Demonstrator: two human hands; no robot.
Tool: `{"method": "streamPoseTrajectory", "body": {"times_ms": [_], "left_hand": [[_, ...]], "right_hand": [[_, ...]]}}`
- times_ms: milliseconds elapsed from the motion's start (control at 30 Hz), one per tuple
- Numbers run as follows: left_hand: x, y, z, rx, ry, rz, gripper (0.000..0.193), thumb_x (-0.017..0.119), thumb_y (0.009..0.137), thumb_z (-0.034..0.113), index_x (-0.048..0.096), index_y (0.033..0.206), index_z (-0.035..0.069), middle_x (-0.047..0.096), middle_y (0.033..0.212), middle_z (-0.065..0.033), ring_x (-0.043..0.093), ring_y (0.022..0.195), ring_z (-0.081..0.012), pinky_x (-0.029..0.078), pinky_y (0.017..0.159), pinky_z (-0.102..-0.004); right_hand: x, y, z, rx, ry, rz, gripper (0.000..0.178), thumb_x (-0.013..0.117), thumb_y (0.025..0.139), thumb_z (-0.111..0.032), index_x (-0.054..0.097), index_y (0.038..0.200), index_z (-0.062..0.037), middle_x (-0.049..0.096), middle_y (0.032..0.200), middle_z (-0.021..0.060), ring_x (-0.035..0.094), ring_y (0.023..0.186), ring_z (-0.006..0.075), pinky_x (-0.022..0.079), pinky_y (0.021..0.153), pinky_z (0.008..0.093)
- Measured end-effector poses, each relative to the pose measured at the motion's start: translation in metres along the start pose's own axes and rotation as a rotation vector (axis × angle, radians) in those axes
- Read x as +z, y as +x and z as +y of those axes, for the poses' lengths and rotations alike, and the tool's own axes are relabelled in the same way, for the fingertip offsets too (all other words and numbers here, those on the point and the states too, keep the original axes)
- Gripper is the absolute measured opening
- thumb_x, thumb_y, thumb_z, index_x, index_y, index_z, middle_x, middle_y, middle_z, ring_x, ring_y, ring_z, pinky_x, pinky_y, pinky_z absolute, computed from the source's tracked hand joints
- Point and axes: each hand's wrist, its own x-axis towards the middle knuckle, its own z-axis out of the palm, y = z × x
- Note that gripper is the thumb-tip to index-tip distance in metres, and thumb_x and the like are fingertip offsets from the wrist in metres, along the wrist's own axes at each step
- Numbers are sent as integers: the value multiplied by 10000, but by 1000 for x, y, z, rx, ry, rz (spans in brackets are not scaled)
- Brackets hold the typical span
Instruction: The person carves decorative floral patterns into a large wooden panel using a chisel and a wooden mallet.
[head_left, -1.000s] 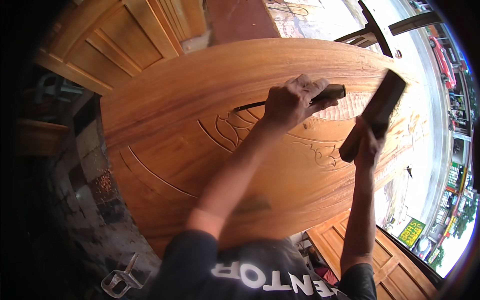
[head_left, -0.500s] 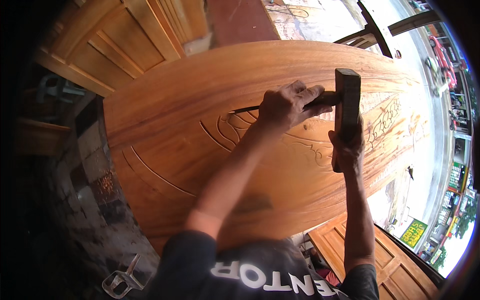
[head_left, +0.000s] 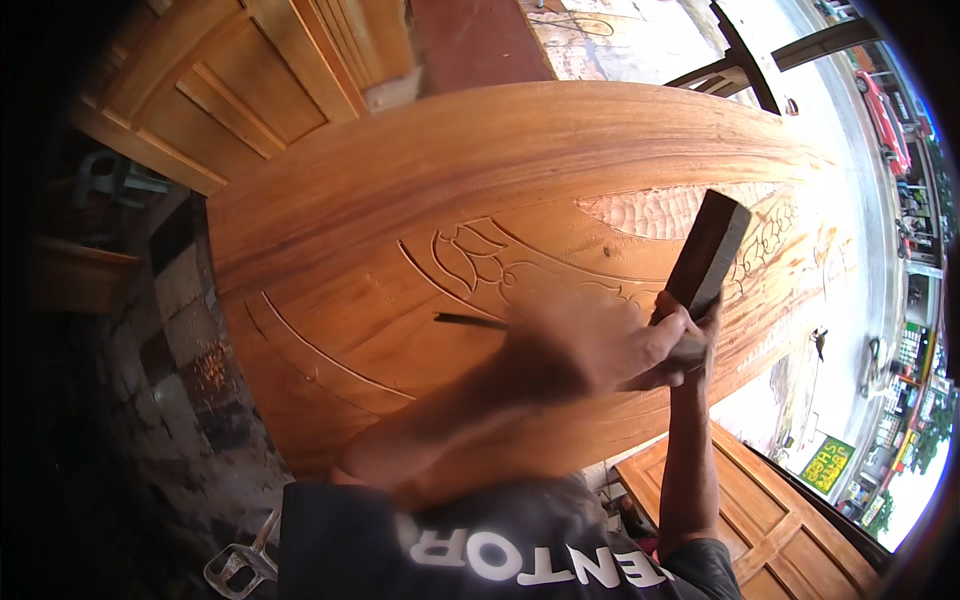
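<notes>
My left hand (head_left: pixel 585 340), smeared by motion, is closed around a chisel (head_left: pixel 470 320). Its dark blade sticks out to the left over the carved wooden panel (head_left: pixel 400 150). The left hand's fingers come right up against my right hand (head_left: pixel 690 340), which grips a block-shaped wooden mallet (head_left: pixel 710 245). The mallet's head slants up and to the right; its handle is mostly hidden by the hands. Curved grooves (head_left: pixel 470 255) are cut into the panel beside the chisel, and a gouged, rippled patch (head_left: pixel 645 212) lies beyond the hands.
Paneled wooden doors (head_left: pixel 230 80) stand at the far left, and another door (head_left: pixel 770 500) lies at the near right. A white plastic chair (head_left: pixel 240 565) is at the lower left on a tiled floor (head_left: pixel 180 300) with wood shavings. A street (head_left: pixel 850 200) runs along the right.
My left hand has moved down and right with the chisel, away from the grooves, to meet my right hand. The mallet has dropped lower and tilted to the right.
</notes>
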Motion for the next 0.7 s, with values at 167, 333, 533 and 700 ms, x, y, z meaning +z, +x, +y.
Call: {"method": "streamPoseTrajectory", "body": {"times_ms": [167,333,533,700], "left_hand": [[9,-11,-30,8,-3,50,598,883,824,580,769,1258,186,660,797,-7,678,634,-170,575,535,-336],[30,5,-52,-18,-128,114,638,925,766,576,768,1251,191,686,792,-21,699,630,-193,593,551,-349],[39,15,-85,3,-101,183,585,945,765,471,794,1266,210,737,820,-13,730,674,-208,644,598,-351],[39,12,-97,-70,-87,136,616,950,759,445,786,1304,211,763,855,-18,744,687,-190,647,605,-351]], "right_hand": [[2,-35,-40,-1,54,-66,735,838,889,-74,466,1521,-28,674,1089,72,667,938,162,560,831,325],[-24,-58,-17,-137,74,-92,665,867,809,-21,568,1403,-11,711,1162,105,702,978,190,569,859,334],[-31,-78,5,-122,-88,64,521,844,828,-27,603,1289,-15,723,1029,103,716,859,206,585,802,351],[-37,-81,4,-162,-105,83,508,839,828,-8,604,1278,-19,722,1045,105,721,856,206,591,798,348]]}}
